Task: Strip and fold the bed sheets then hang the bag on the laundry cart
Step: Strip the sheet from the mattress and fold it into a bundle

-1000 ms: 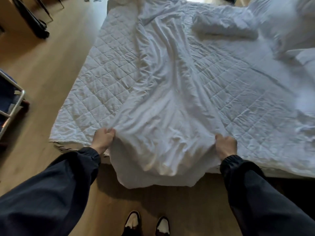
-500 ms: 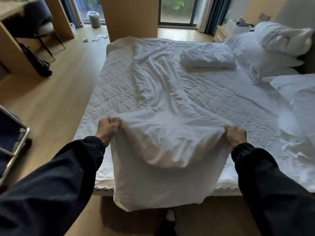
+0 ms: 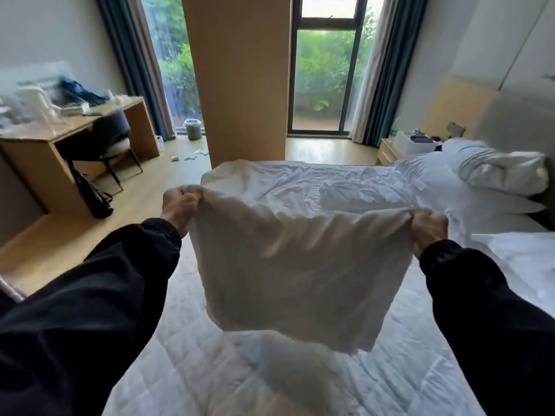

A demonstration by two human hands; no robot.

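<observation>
left hand [image 3: 180, 205] and right hand [image 3: 428, 228] each fisted round a top corner of the white sheet [image 3: 300, 265]. stretched between them, held up above the near half of the quilted bed [image 3: 195, 376], lower edge hanging free. far right, piled pillows [image 3: 495, 172]; far left, cluttered worktop [image 3: 90, 123].

The held-up sheet [image 3: 300, 265] screens the middle of the bed [image 3: 192, 373] behind it, and its bunched corners cover the fingertips of the left hand [image 3: 180, 205] and right hand [image 3: 428, 228] (only knuckles and backs show). Things on the desk [image 3: 144, 127] are smeared by blur and cannot be named. Clutter on the nightstand [image 3: 386, 153] is too small to tell. Both dark sleeves [image 3: 90, 325] run off the bottom edge, the stacked pillows [image 3: 495, 172] off the right. A pale bar [image 3: 10, 291] at the left edge is too cropped to identify.
</observation>
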